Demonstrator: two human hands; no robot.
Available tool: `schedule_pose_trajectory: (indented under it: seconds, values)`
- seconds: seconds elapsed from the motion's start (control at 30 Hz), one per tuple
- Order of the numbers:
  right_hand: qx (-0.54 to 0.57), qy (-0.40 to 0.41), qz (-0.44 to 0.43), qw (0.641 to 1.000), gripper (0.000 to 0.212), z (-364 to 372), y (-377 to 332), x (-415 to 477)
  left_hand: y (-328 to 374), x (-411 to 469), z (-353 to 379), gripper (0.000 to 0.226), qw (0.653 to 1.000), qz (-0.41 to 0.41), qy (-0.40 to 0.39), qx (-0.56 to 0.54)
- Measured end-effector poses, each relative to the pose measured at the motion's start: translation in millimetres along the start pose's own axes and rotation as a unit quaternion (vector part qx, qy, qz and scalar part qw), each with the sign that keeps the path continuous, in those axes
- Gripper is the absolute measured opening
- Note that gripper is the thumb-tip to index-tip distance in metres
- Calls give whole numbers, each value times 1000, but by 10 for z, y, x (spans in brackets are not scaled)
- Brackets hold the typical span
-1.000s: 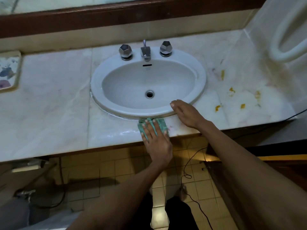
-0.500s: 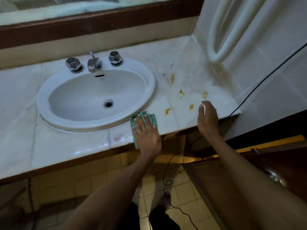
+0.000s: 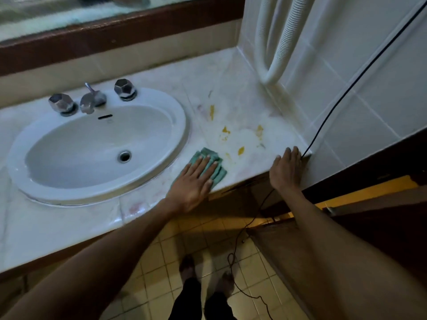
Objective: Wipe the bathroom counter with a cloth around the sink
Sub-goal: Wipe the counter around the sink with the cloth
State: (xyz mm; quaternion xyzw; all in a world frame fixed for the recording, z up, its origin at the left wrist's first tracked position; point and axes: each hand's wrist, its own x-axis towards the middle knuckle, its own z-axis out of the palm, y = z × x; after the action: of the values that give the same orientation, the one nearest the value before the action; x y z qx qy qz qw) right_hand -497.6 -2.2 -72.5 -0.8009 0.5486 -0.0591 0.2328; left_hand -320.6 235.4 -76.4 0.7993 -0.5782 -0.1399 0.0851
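A folded green cloth (image 3: 216, 170) lies on the pale marble counter (image 3: 233, 93) just right of the white oval sink (image 3: 20, 153). My left hand (image 3: 193, 181) presses flat on the cloth, fingers spread, covering most of it. My right hand (image 3: 285, 169) rests palm down on the counter's front right corner, by the tiled wall, holding nothing. Several yellow stains (image 3: 241, 150) mark the counter between the cloth and the wall.
A chrome tap (image 3: 91, 100) with two faceted knobs stands behind the basin. A white ribbed hose (image 3: 280, 42) hangs on the tiled right wall, and a black cable (image 3: 332, 105) runs down it past the counter corner to the floor. Dark wood door at right.
My left hand has slid the cloth rightward along the sink's front rim onto the right side of the counter. My right hand has shifted right to the counter's corner. The view has turned right.
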Motion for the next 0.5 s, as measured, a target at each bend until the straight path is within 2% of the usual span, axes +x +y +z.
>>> schedule_pose_trajectory:
  seconds: [0.07,0.13,0.23,0.3,0.37,0.5]
  values:
    - [-2,8,1,1000,53,-4,-6,25,-190,-40,-74,55,1000,-19,10,9]
    - [-3,16,-5,1000,52,-7,-16,42,-173,120,-38,57,994,-102,34,1]
    - [-14,26,-16,999,52,-17,-25,51,163,581,24,60,967,-240,78,-40]
    - [-40,38,-25,998,50,1,-8,54,395,850,57,60,953,-280,86,-71]
    - [-59,51,-25,997,49,-8,10,76,568,948,103,60,964,-243,72,-75]
    - [-93,58,-50,993,46,-45,29,160,344,618,83,58,1000,-9,12,-3]
